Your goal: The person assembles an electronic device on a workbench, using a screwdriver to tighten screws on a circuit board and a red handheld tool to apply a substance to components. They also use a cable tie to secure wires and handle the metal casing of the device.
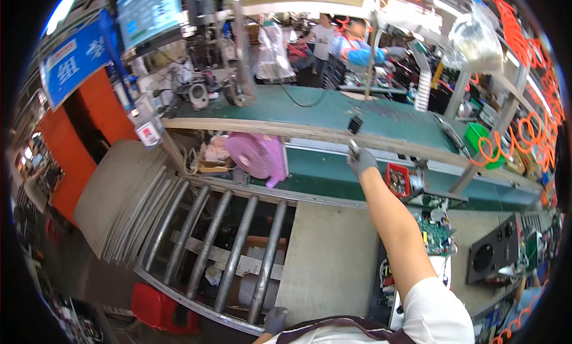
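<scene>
My right hand (362, 163), in a grey glove, reaches far forward to the front edge of the green shelf (316, 112). Its fingers are closed around a small, shiny thing (354, 147) too small to name. Just beyond the fingertips, a small black block (355, 125) is at the shelf's edge, apart from them. My left hand (275, 320), also grey-gloved, is low by my body, beside the end of a metal roller (266, 263) and the corner of a grey board (319, 254). Its fingers hardly show.
Under the shelf are a pink fan (253, 155) and a red bin (397, 180) of small parts. Circuit boards (437, 234) and a black metal housing (493, 251) lie right of my arm. Stacked grey sheets (122, 195) lean left. Orange coiled hoses (524, 135) hang right; a person (357, 46) works beyond.
</scene>
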Demonstrator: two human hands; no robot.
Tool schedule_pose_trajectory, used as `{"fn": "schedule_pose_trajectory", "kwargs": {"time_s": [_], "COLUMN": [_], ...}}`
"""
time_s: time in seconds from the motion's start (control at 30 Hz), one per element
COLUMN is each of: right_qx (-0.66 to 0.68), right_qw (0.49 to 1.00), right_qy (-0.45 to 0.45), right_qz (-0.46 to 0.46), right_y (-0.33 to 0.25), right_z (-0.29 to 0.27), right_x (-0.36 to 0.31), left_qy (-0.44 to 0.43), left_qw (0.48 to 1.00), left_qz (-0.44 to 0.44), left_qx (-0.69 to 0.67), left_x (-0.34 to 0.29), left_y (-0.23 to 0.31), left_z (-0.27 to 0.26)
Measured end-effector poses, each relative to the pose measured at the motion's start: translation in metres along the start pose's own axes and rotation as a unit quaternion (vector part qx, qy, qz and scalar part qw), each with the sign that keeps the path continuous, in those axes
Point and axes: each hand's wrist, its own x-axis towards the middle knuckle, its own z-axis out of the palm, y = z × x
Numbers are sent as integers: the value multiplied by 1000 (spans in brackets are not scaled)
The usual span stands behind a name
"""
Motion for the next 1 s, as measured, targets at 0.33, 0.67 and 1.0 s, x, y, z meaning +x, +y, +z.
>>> {"fn": "schedule_pose_trajectory", "kwargs": {"time_s": [0.33, 0.67, 1.0], "right_qx": [-318, -279, -291], "right_qw": [939, 916, 849], "right_qy": [-130, -212, -94], "right_qz": [-18, -194, -431], "right_y": [-30, -146, -171], "right_z": [-17, -67, -208], "right_x": [-116, -359, -548], "left_qy": [-51, -236, -188], "left_qw": [980, 854, 702], "left_qz": [181, 463, 684], "left_qx": [-70, -26, -57], "left_x": [22, -65, -187], "left_y": [96, 234, 281], "left_z": [28, 74, 100]}}
